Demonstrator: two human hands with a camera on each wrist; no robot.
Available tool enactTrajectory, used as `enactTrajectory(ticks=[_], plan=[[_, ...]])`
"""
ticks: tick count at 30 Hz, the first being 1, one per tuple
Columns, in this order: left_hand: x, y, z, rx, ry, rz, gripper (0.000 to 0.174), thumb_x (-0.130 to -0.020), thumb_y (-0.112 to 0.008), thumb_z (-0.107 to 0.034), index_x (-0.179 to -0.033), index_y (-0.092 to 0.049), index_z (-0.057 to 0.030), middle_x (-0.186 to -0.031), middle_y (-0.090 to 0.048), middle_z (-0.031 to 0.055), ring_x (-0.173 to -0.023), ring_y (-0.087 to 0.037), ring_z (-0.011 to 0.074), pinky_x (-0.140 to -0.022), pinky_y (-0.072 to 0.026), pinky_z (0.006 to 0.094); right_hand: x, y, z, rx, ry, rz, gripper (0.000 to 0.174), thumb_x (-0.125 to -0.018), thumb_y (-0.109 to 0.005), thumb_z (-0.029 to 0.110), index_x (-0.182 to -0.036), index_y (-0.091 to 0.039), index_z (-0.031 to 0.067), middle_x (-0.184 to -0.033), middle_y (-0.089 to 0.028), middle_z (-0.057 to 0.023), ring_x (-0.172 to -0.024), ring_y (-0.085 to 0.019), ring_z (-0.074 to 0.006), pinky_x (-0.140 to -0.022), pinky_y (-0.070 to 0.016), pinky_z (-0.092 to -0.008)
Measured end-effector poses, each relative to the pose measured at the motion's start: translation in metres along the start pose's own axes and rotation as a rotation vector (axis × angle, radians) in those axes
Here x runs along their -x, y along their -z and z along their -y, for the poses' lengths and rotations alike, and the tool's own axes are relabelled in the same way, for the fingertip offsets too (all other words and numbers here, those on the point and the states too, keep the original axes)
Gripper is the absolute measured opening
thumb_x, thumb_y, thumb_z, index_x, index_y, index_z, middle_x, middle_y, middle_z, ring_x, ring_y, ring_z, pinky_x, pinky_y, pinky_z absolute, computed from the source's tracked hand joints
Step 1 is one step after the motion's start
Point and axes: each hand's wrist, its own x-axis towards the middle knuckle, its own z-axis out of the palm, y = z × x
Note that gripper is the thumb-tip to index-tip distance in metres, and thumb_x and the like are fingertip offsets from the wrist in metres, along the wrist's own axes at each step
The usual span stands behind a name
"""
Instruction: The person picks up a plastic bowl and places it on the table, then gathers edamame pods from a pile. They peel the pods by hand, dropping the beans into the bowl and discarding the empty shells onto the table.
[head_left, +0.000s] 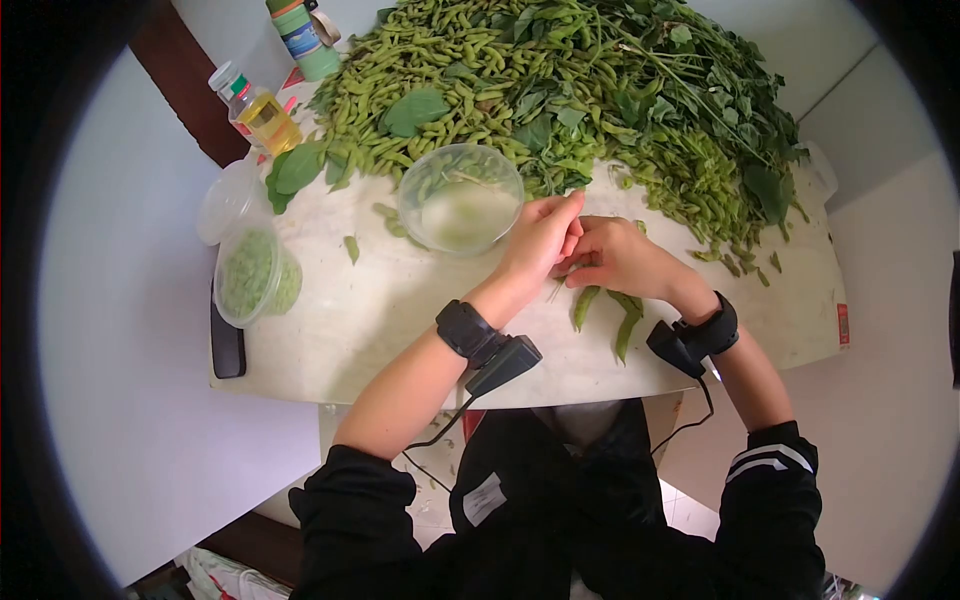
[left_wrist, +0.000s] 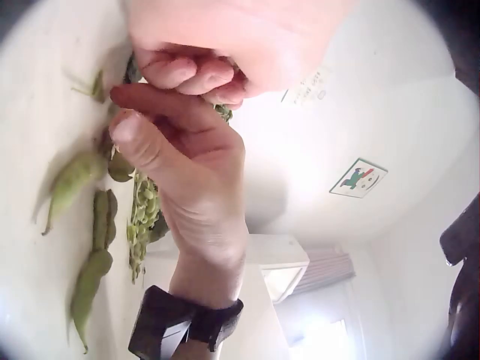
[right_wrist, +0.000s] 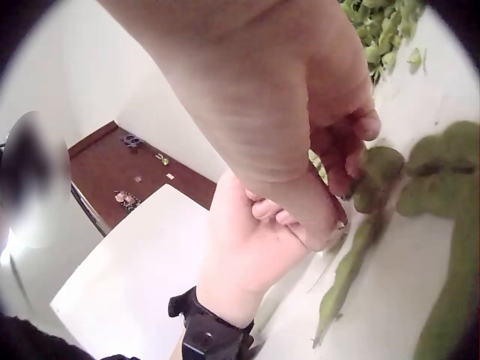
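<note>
My left hand [head_left: 545, 238] is held over the table with its fingers curled in toward the palm. Against it sits my right hand [head_left: 628, 260], its fingers bent and its thumb tip close to the left fingers. The left wrist view shows the left hand's curled fingers [left_wrist: 184, 73] above the right thumb and forefinger. I cannot tell what lies inside either hand. Just below them on the table lie several green soybean pods [head_left: 628, 325], also seen near the right hand as a long pod [right_wrist: 346, 277]. A clear plastic bowl [head_left: 408, 212] stands beside the left hand.
Across the back spreads a big heap of pods [head_left: 480, 80] with leafy stems [head_left: 715, 90]. At the left are a tub of shelled beans [head_left: 250, 275], a clear lid [head_left: 225, 205], a black phone [head_left: 228, 340], an oil bottle [head_left: 265, 118] and a green bottle [head_left: 305, 45].
</note>
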Motion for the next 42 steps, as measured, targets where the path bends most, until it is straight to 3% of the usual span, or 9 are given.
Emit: enactTrajectory(ticks=[10, 14, 21, 25, 28, 31, 34, 39, 42], plan=[[0.003, -0.001, -0.003, -0.048, 0.033, 0.024, 0.033, -0.083, -0.051, -0.028, -0.057, -0.047, -0.0080, -0.048, -0.041, -0.0026, -0.041, -0.033, 0.0045, -0.039, -0.0238, 0.0199, 0.008, -0.012, -0.019, 0.138, 0.335, -0.125, 0.015, -0.064, -0.061, 0.003, -0.077, -0.063, 0.0094, -0.081, -0.055, -0.0083, -0.074, -0.056, -0.0250, -0.064, -0.0444, -0.0315], [0.002, -0.003, 0.001, -0.080, 0.027, 0.059, 0.033, -0.083, -0.051, -0.028, -0.058, -0.047, -0.0070, -0.049, -0.042, -0.0019, -0.041, -0.035, 0.0052, -0.039, -0.0264, 0.0200, 0.013, 0.008, -0.029, 0.229, 0.254, -0.130, 0.013, -0.066, -0.060, 0.004, -0.077, -0.062, 0.0085, -0.076, -0.053, -0.0074, -0.069, -0.054, -0.0248, -0.061, -0.0433, -0.0326], [0.004, -0.004, -0.002, -0.153, 0.059, 0.145, 0.033, -0.083, -0.051, -0.028, -0.059, -0.048, -0.0060, -0.049, -0.042, -0.0010, -0.041, -0.036, 0.0063, -0.040, -0.0283, 0.0200, 0.024, 0.058, -0.060, 0.559, 0.044, -0.381, 0.008, -0.069, -0.056, 0.006, -0.076, -0.061, 0.0046, -0.074, -0.051, -0.0088, -0.072, -0.053, -0.0249, -0.063, -0.0437, -0.0328], [0.003, -0.003, 0.001, -0.177, 0.033, 0.148, 0.033, -0.084, -0.049, -0.028, -0.060, -0.048, -0.0057, -0.049, -0.042, -0.0007, -0.042, -0.036, 0.0064, -0.040, -0.0286, 0.0202, 0.026, 0.059, -0.044, 0.571, 0.127, -0.501, 0.007, -0.072, -0.054, 0.008, -0.076, -0.058, 0.0032, -0.075, -0.050, -0.0105, -0.074, -0.052, -0.0260, -0.062, -0.0432, -0.0340], [0.000, -0.002, 0.005, -0.122, -0.009, 0.109, 0.032, -0.086, -0.045, -0.027, -0.063, -0.049, -0.0051, -0.051, -0.043, -0.0009, -0.044, -0.037, 0.0061, -0.042, -0.0294, 0.0200, 0.030, 0.043, -0.028, 0.580, 0.047, -0.248, 0.007, -0.075, -0.053, 0.008, -0.075, -0.052, 0.0012, -0.070, -0.049, -0.0120, -0.069, -0.051, -0.0294, -0.058, -0.0411, -0.0355], [0.000, -0.001, 0.006, -0.102, 0.011, 0.060, 0.031, -0.087, -0.043, -0.027, -0.066, -0.050, -0.0047, -0.054, -0.044, -0.0012, -0.047, -0.038, 0.0058, -0.043, -0.0301, 0.0194, 0.036, 0.024, 0.000, 0.492, 0.069, 0.045, 0.012, -0.069, -0.061, 0.013, -0.076, -0.054, 0.0057, -0.070, -0.051, -0.0088, -0.069, -0.052, -0.0271, -0.058, -0.0417, -0.0351], [0.001, -0.004, 0.004, -0.136, 0.046, 0.031, 0.030, -0.087, -0.044, -0.026, -0.068, -0.051, -0.0045, -0.056, -0.046, -0.0018, -0.049, -0.039, 0.0055, -0.045, -0.0306, 0.0188, 0.034, -0.001, 0.011, 0.419, 0.316, -0.050, 0.014, -0.064, -0.063, 0.014, -0.072, -0.054, 0.0066, -0.069, -0.052, -0.0087, -0.068, -0.055, -0.0277, -0.057, -0.0428, -0.0370], [0.002, -0.003, 0.001, -0.248, 0.009, 0.107, 0.026, -0.086, -0.045, -0.025, -0.072, -0.054, -0.0045, -0.058, -0.048, -0.0019, -0.053, -0.042, 0.0053, -0.048, -0.0324, 0.0185, 0.023, -0.008, 0.008, 0.417, 0.379, 0.041, 0.010, -0.063, -0.062, 0.009, -0.069, -0.055, 0.0057, -0.074, -0.055, -0.0085, -0.066, -0.054, -0.0275, -0.057, -0.0434, -0.0361], [0.003, -0.004, -0.001, -0.162, -0.109, 0.071, 0.026, -0.086, -0.046, -0.026, -0.076, -0.056, -0.0044, -0.063, -0.051, -0.0013, -0.057, -0.045, 0.0055, -0.050, -0.0343, 0.0185, 0.019, 0.002, 0.006, 0.216, 0.292, 0.064, 0.010, -0.066, -0.062, 0.007, -0.074, -0.056, 0.0056, -0.072, -0.055, -0.0046, -0.063, -0.055, -0.0178, -0.056, -0.0426, -0.0291]])
